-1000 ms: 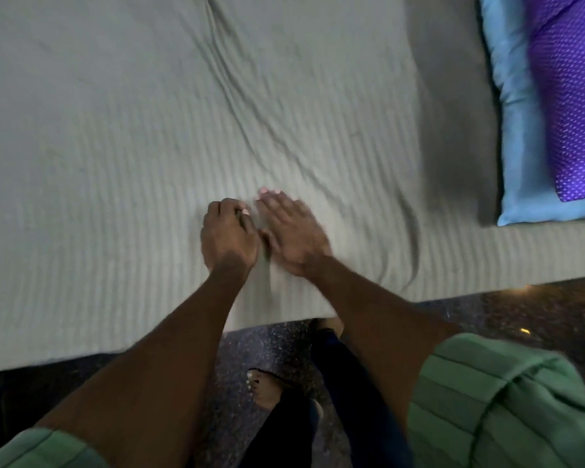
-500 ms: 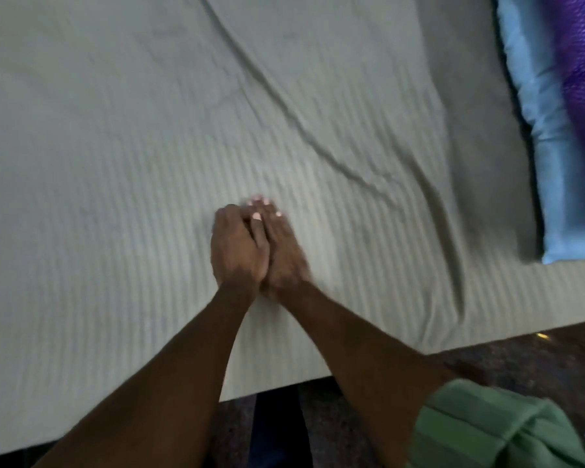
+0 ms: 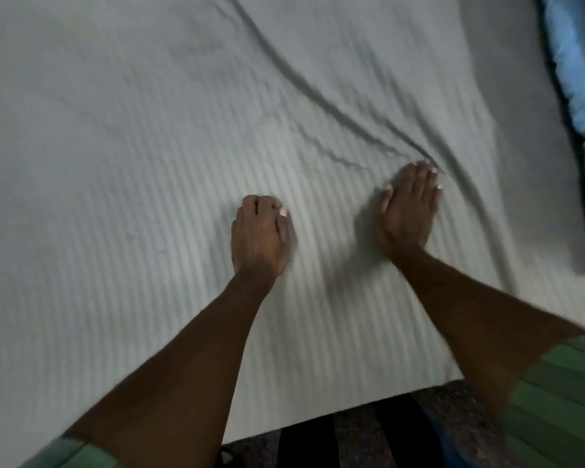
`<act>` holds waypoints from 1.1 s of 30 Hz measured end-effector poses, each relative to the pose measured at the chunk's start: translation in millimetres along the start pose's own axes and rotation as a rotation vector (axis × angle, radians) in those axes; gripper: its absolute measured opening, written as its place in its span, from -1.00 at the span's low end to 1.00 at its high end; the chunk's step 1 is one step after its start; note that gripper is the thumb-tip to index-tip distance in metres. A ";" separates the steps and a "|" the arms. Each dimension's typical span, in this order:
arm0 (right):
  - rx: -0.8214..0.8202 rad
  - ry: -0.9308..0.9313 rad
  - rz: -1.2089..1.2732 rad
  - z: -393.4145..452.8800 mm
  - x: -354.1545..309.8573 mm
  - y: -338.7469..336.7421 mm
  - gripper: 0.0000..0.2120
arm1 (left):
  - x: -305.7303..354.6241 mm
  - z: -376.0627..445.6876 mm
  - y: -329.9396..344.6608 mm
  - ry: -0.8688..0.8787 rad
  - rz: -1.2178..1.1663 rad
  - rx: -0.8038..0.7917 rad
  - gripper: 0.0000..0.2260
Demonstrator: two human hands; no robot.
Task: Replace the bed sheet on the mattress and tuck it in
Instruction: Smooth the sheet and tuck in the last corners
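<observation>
A pale grey-green ribbed bed sheet (image 3: 132,146) covers the mattress and fills most of the view. Its near edge hangs over the side of the bed at the bottom. My left hand (image 3: 259,236) rests on the sheet with its fingers curled under, and no cloth shows in its grip. A little to its right, my right hand (image 3: 407,211) lies flat with straight fingers pressed on the sheet. Its fingertips touch the lower end of a long diagonal crease (image 3: 318,96) that runs up toward the top middle.
A light blue pillow (image 3: 578,79) lies along the right edge of the bed. Dark speckled floor (image 3: 352,430) shows below the near edge of the mattress, between my forearms. Green sleeves cover my upper arms.
My two hands were together at the middle of the sheet. The right hand has slid away to the right, flat on the cloth, up to the crease. The left hand stayed curled in place.
</observation>
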State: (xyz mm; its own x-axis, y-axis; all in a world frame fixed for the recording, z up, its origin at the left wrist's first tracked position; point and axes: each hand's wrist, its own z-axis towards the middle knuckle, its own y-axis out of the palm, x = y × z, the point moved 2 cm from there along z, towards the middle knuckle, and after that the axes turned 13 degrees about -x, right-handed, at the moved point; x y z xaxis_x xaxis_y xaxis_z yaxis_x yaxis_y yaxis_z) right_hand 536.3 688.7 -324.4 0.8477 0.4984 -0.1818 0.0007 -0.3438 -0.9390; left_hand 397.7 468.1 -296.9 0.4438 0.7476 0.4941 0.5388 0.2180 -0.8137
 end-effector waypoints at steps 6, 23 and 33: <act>-0.360 -0.833 -0.010 -51.3 -171.5 55.9 -0.33 | -7.2 37.0 -24.4 -0.060 0.013 0.097 -0.76; -0.484 -0.577 0.180 0.3 -203.3 42.5 -0.46 | -4.6 108.1 -36.5 -0.064 -0.016 0.064 -0.64; -0.043 -0.388 -0.098 164.7 -100.7 -16.3 -0.36 | -24.1 126.2 -43.1 -0.291 0.145 -0.021 -0.55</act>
State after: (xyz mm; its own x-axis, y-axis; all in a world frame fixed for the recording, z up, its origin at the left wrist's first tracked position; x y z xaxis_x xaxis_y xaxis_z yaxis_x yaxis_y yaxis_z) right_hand 363.5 775.2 -338.9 0.5790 0.7913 -0.1966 0.1004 -0.3085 -0.9459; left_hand 273.4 519.9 -312.3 0.2952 0.9185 0.2632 0.5010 0.0858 -0.8612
